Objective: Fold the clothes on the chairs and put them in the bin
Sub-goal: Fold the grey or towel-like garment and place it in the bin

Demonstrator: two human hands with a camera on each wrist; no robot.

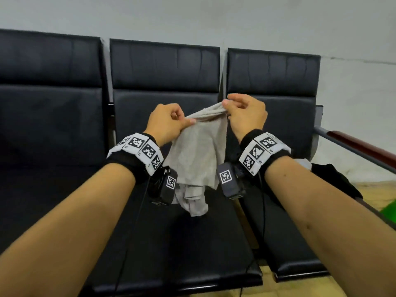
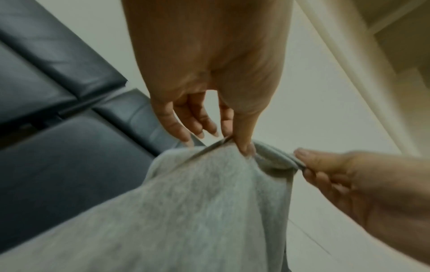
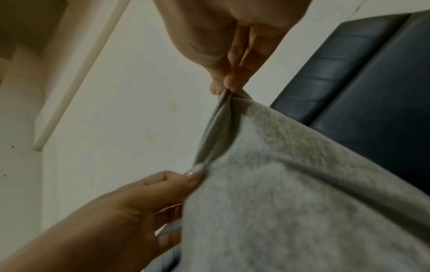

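Observation:
A light grey garment (image 1: 198, 151) hangs in the air over the middle black chair (image 1: 165, 67), its lower end bunched on the seat. My left hand (image 1: 188, 121) pinches its top edge on the left. My right hand (image 1: 227, 105) pinches the same edge a short way to the right. In the left wrist view my left hand (image 2: 237, 145) grips the grey garment (image 2: 197, 202) between thumb and forefinger, with the right hand (image 2: 300, 162) on the hem close by. In the right wrist view the right hand (image 3: 225, 88) pinches the grey garment (image 3: 291, 184) at a gathered corner.
Three black padded chairs stand in a row against a pale wall. A black garment (image 1: 334, 181) lies on the right chair (image 1: 272, 71). A wooden armrest on a metal rail (image 1: 362, 146) runs at the far right. No bin is in view.

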